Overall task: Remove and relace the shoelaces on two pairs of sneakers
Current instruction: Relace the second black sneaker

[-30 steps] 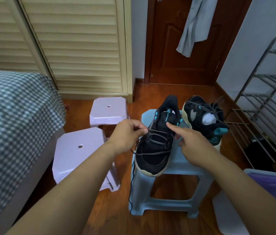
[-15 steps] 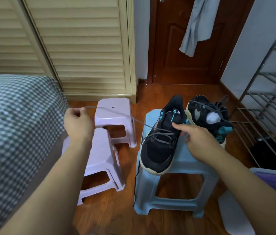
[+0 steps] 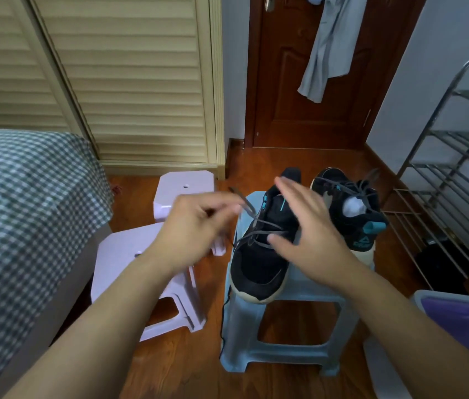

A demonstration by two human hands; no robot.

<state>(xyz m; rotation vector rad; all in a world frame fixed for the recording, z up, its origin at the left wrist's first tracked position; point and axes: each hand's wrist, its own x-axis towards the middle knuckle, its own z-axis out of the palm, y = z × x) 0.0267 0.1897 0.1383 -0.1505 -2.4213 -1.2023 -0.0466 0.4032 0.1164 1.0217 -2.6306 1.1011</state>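
Both blurred: left hand (image 3: 195, 226), right hand (image 3: 303, 223); near sneaker (image 3: 259, 254) partly hidden behind the right; purple bin (image 3: 466, 315) cut off at right edge

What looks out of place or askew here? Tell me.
The right sneaker lies tipped on its side at the blue stool's back edge, while the left sneaker sits upright with its toe overhanging the front. A loose lace dangles down the stool's side. Nothing looks damaged or spilled.

Matt black fabric sneaker (image 3: 262, 254), smooth plastic stool (image 3: 299, 355), glossy wooden floor (image 3: 175, 370), shiny metal rack (image 3: 443, 180)
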